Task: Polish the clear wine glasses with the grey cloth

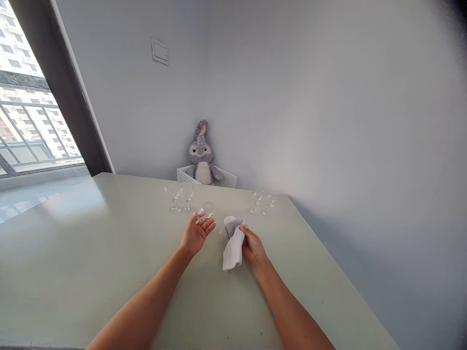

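Note:
In my left hand is a clear stemmed glass, tilted with its bowl pointing away to the right. The fingers are curled loosely under it, and the palm faces up. My right hand grips a crumpled white cloth, thumb on top, with the cloth's end hanging down. Cloth and glass are apart, a short gap between them. Beyond my left hand stand two upright stemmed glasses, one beside the other. Past my right hand are two more, a glass and its neighbour.
The pale green table reaches to its far edge and right edge. Behind it, a purple plush toy sits in a white perforated basket in the wall corner. A window with an outside railing is at the left.

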`<action>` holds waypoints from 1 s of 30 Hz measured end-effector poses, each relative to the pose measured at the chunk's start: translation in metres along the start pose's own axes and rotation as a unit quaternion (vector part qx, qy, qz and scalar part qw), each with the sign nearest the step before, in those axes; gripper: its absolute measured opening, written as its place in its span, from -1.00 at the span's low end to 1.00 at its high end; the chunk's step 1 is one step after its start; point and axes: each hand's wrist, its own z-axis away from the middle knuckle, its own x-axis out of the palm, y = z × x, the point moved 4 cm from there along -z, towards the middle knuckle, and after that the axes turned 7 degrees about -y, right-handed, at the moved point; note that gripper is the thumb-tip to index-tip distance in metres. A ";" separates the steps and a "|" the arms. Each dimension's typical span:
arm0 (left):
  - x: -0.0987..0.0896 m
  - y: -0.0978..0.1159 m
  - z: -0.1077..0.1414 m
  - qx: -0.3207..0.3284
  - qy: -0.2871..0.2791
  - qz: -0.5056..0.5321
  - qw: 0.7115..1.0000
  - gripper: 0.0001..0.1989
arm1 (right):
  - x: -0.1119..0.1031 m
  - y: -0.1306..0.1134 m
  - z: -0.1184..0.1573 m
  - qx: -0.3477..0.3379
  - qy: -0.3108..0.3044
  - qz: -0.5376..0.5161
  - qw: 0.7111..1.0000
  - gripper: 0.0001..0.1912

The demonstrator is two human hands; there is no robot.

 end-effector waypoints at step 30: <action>0.021 -0.016 0.015 -0.080 -0.143 -0.278 0.947 -0.62 | 0.042 0.000 0.033 0.005 -0.170 0.262 0.950 -0.72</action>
